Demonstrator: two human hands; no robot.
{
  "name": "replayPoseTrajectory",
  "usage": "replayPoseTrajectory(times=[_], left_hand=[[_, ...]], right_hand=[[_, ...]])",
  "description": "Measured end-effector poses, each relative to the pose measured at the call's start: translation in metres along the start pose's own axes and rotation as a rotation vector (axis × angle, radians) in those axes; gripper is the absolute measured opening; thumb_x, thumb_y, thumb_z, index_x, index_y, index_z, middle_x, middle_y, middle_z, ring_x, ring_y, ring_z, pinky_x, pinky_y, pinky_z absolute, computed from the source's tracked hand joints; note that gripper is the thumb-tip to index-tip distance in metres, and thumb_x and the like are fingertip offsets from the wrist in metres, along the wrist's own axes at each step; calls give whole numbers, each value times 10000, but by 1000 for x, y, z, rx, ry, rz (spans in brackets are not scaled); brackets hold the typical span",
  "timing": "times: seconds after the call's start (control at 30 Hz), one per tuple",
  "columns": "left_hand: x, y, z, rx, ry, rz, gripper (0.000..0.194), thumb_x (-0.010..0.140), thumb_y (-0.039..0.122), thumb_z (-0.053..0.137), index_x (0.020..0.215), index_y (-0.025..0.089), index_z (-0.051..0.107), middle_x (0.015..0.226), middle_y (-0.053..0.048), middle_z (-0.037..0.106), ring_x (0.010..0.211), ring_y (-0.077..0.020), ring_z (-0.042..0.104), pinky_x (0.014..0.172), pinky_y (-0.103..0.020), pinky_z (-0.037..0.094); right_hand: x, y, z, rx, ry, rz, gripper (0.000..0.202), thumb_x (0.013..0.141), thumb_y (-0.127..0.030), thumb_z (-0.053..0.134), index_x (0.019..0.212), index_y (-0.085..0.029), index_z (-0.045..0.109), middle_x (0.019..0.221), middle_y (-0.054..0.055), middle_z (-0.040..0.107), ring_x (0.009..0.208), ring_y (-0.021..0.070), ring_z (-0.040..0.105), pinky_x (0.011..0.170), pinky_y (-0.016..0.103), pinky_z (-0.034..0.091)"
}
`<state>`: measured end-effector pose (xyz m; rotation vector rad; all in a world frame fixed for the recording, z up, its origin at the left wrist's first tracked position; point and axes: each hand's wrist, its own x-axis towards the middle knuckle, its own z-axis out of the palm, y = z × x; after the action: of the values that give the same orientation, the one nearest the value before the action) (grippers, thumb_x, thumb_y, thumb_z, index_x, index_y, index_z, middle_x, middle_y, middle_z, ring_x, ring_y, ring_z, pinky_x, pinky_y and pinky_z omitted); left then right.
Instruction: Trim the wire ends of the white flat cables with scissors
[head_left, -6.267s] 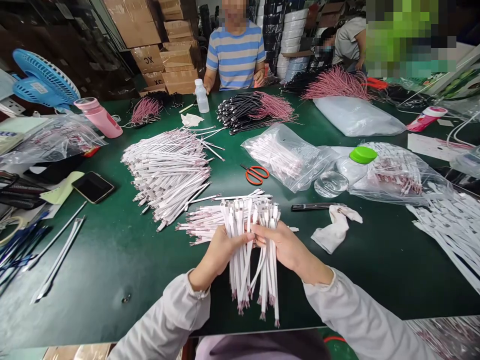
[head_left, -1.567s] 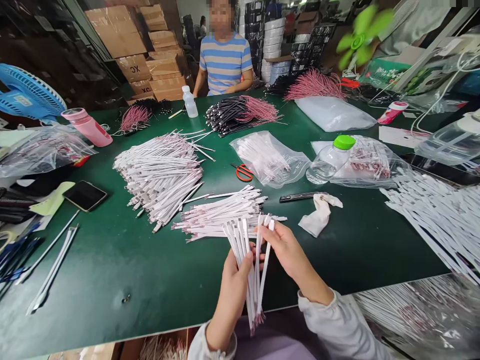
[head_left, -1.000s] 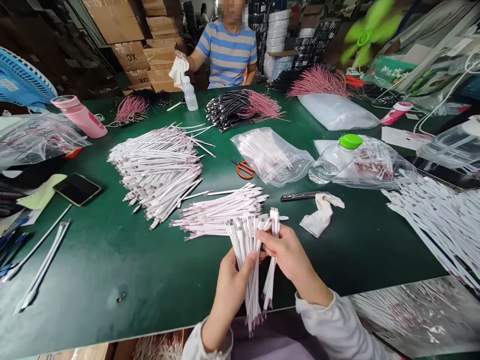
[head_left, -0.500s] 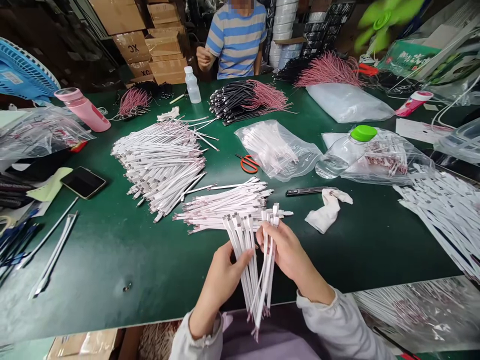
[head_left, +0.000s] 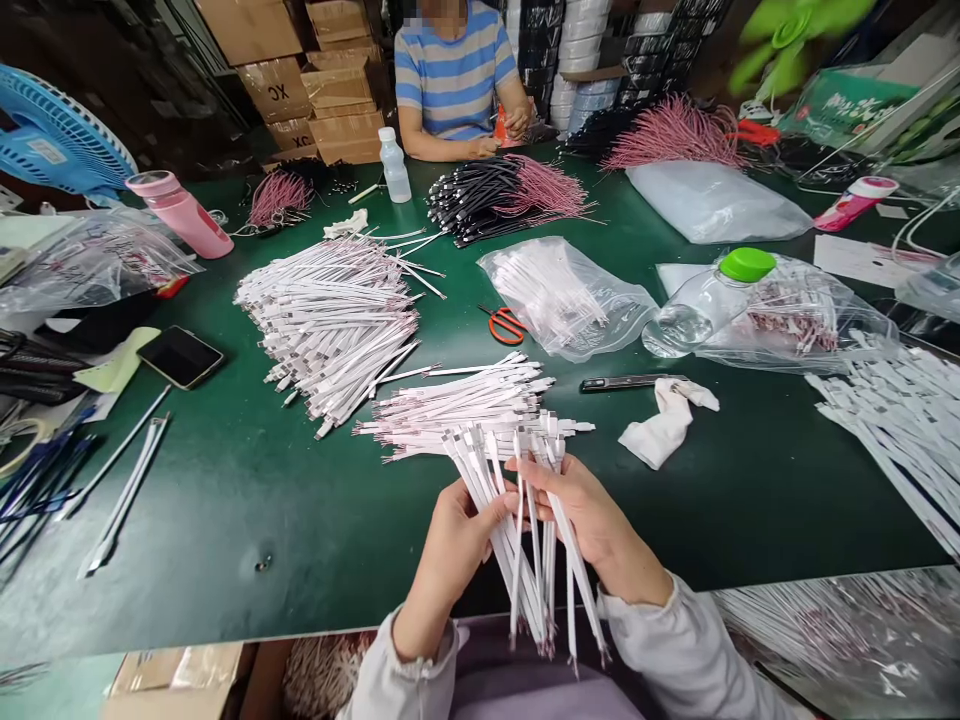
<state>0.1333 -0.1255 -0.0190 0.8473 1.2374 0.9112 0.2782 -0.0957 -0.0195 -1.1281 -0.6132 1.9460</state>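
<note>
My left hand [head_left: 466,530] is closed round a bunch of flat white cables [head_left: 480,470], thumb across the front, metal plugs up and bare pinkish wire ends hanging down. Beside it, my right hand [head_left: 581,505] grips several more of the same cables, fanned apart below the fingers; the two bunches overlap between the hands. Just beyond lies a low stack of white cables [head_left: 457,405] on the green table [head_left: 322,540]. A larger heap of white cables [head_left: 330,320] spreads out to the left of that stack.
Orange-handled scissors [head_left: 506,325], a utility knife [head_left: 630,382] and a white cloth [head_left: 660,430] lie past my hands. A clear bottle with a green lid [head_left: 697,310] lies on a plastic bag at right. A phone [head_left: 181,357] is at left. Across the table sits a co-worker [head_left: 454,80].
The right hand's cables have fanned out more, and several now hang between the hands. The co-worker's raised hand has come down to the table. My view has shifted slightly left.
</note>
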Motion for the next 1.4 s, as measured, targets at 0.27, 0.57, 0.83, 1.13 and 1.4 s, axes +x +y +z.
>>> replayPoseTrajectory(times=[0.27, 0.57, 0.83, 1.13, 1.4], left_hand=[[0, 3, 3, -20, 13, -22, 518, 688, 552, 758, 899, 86, 677, 623, -40, 657, 419, -65, 419, 390, -200, 306], [2, -4, 2, -45, -18, -5, 459, 697, 526, 769, 837, 121, 604, 651, -59, 673, 464, -97, 521, 362, -182, 307], [0, -3, -1, 3, -113, -2, 460, 747, 556, 718, 827, 120, 597, 628, -52, 659, 416, -75, 471, 349, -181, 309], [6, 62, -69, 244, -58, 38, 413, 789, 547, 642, 838, 143, 570, 599, -41, 660, 478, -152, 636, 356, -185, 360], [2, 119, -101, 218, -57, 113, 496, 777, 497, 720, 1079, 142, 552, 783, -50, 709, 697, -200, 730, 474, -200, 473]], right_hand=[[-1, 2, 6, 51, 82, -108, 463, 641, -553, 829, 762, -187, 572, 620, -42, 538, 500, 109, 513, 441, 258, 484], [-2, 1, 4, 26, -59, -18, 453, 614, -471, 870, 837, -168, 619, 604, -27, 586, 453, 99, 507, 435, 247, 469], [-3, 4, 7, -39, -75, 2, 467, 625, -511, 845, 844, -167, 618, 582, -20, 575, 422, 111, 487, 401, 257, 418], [11, 10, -12, 31, 52, -93, 380, 623, -434, 871, 694, -206, 576, 542, -53, 425, 477, 87, 346, 449, 251, 285], [3, 0, -3, -142, 45, -77, 471, 532, -592, 856, 567, -164, 664, 597, 4, 480, 521, 97, 379, 494, 266, 312]])
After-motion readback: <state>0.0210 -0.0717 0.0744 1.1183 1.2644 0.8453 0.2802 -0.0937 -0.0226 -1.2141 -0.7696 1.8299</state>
